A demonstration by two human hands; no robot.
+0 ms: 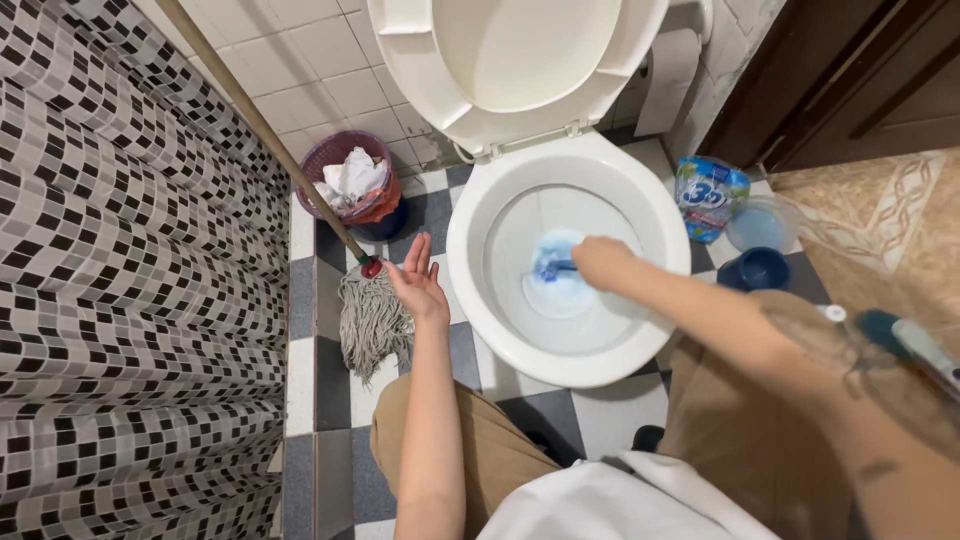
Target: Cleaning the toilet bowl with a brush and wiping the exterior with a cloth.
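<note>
Head view: right hand (603, 262) is fisted around the blue toilet brush (550, 267), whose head sits just left of the knuckles, down in the white toilet bowl (570, 355); left hand (418, 282) hangs open and empty, fingers spread, mop (372, 318) just beside it

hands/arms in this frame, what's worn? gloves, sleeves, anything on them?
No gloves: left hand and right hand are bare. Both forearms are uncovered, no sleeves reaching into view, and no watch or rings visible. A dark mark, possibly a tattoo, shows near the right elbow, too blurred to confirm.
</note>
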